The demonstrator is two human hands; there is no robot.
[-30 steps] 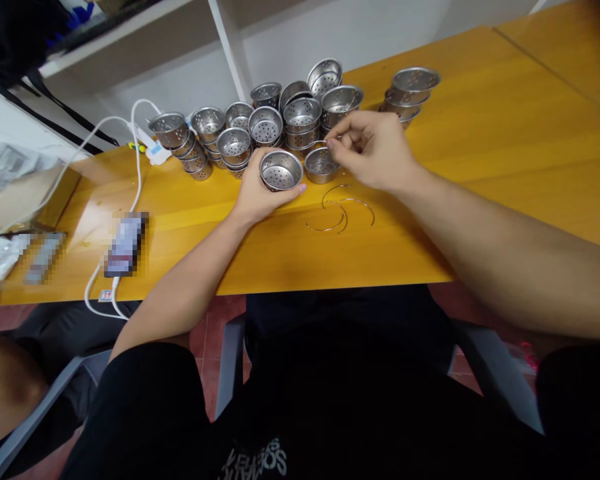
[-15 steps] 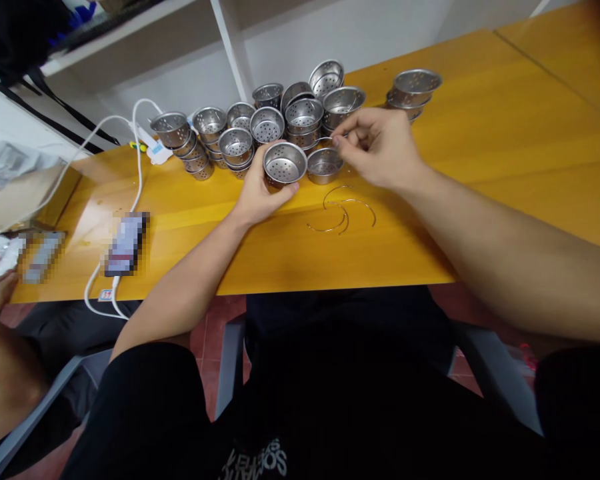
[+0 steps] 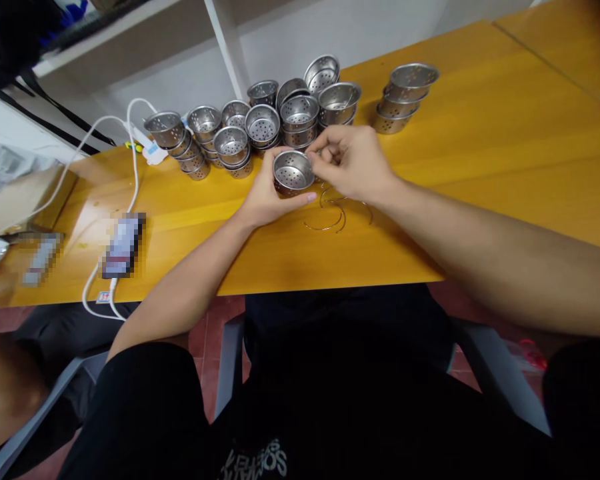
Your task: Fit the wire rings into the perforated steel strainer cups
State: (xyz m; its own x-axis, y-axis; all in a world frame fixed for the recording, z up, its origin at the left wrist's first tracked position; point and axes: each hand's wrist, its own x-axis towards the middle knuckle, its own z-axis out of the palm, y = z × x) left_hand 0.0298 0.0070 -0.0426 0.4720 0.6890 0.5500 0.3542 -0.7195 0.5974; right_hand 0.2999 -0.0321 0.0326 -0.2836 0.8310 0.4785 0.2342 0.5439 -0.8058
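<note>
The left hand [image 3: 260,200] grips a perforated metal cup [image 3: 293,175] over the counter [image 3: 280,260]; the right hand [image 3: 355,160] pinches at its rim, seemingly on a thin wire. Curved wires [image 3: 325,229] lie loose, joined to no cup; stacked cups [image 3: 231,143] stand behind.

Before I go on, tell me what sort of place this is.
Probably a shared indoor workspace for small hand assembly: stacked round perforated steel cups and thin curved metal wires lie on a long yellow wooden table, with another person's bare arm alongside.
</note>
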